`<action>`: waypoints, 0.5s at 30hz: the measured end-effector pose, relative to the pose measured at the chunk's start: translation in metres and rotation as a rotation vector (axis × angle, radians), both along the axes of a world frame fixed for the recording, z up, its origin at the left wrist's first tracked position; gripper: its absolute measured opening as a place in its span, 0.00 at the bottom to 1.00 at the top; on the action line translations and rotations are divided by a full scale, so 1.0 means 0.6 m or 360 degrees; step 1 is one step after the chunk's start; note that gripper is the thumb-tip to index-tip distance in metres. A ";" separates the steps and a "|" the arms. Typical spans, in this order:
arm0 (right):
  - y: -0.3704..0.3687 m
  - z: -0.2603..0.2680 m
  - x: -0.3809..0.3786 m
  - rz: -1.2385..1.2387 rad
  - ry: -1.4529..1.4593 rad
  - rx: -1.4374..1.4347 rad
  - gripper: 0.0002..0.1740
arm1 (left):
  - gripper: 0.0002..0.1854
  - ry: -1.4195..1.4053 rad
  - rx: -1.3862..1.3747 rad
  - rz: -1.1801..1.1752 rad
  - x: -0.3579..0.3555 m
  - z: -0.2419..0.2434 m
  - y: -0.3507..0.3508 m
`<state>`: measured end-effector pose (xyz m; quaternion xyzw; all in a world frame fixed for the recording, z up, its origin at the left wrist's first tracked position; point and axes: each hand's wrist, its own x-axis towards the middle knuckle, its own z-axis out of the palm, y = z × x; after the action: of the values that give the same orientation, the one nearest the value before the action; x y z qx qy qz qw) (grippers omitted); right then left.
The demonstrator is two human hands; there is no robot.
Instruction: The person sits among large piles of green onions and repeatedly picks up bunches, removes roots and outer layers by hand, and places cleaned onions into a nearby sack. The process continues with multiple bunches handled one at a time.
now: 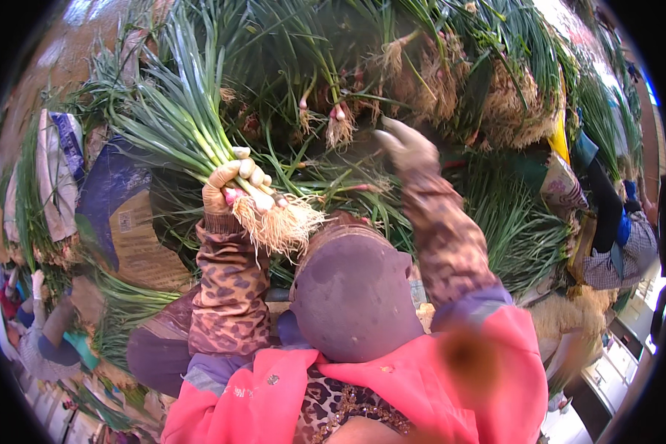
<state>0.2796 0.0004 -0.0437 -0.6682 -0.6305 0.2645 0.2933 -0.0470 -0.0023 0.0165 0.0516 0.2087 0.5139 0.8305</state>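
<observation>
My gloved left hand (pixel 234 176) is closed around the lower stems of a bunch of green garlic (pixel 200 130). The long leaves fan up and to the left. Below the fist hang pale and pinkish bulbs with a tangle of light roots (pixel 280 222). To the right, my right hand (pixel 408 145), gloved and slightly blurred, reaches forward with nothing in it and its fingers extended. Just beyond it lies a heap of garlic plants (pixel 438 83) with roots showing. A few loose stalks (pixel 361 187) lie between my two hands.
My knee, in a dark covering (pixel 358 299), rises between my forearms. A blue and brown printed sack (pixel 139 238) lies at left. More garlic leaves (pixel 519 222) spread at right, near a yellow and patterned bag (pixel 563 180). Other people (pixel 621 244) work at both sides.
</observation>
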 end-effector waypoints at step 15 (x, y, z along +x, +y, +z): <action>0.129 0.114 -0.009 -0.0578 0.0709 0.0031 0.07 | 0.15 -0.0002 -0.0109 0.0017 0.013 0.049 0.018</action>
<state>0.2743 0.0776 0.0246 -0.6928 -0.4232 0.3417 0.4735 -0.0392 0.0085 0.0458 0.0217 0.2258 0.5111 0.8290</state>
